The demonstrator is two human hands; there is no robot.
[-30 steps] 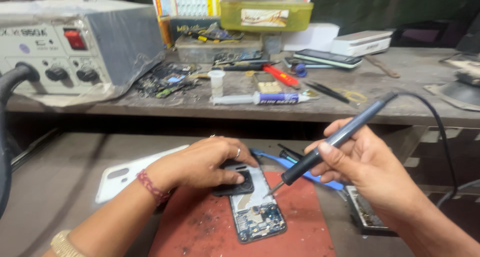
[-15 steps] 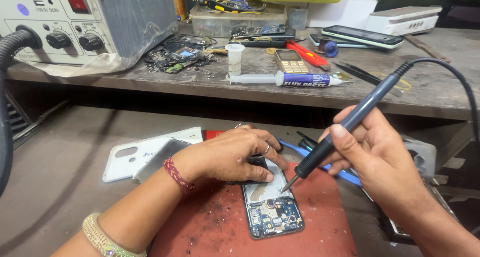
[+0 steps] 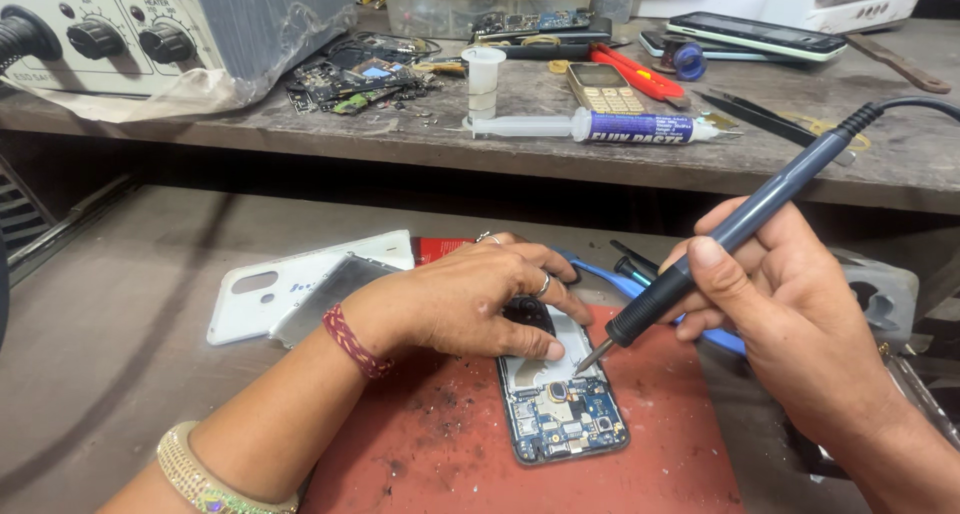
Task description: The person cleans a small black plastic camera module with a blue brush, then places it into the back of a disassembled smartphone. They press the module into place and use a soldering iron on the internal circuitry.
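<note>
Two hands meet over the opened phone (image 3: 562,404), iron tip at its upper right edge.

The phone lies on the red mat (image 3: 440,454), long axis running away from you. Your left hand (image 3: 470,299) is nearer, flat across the phone's far end, fingers pressed down on it. Your right hand (image 3: 785,309), right of the phone, is closed pen-style round the soldering iron (image 3: 720,244), which slants down-left to the phone.

Bright, even daylight, soft shadows under the shelf, sharp focus throughout
</note>
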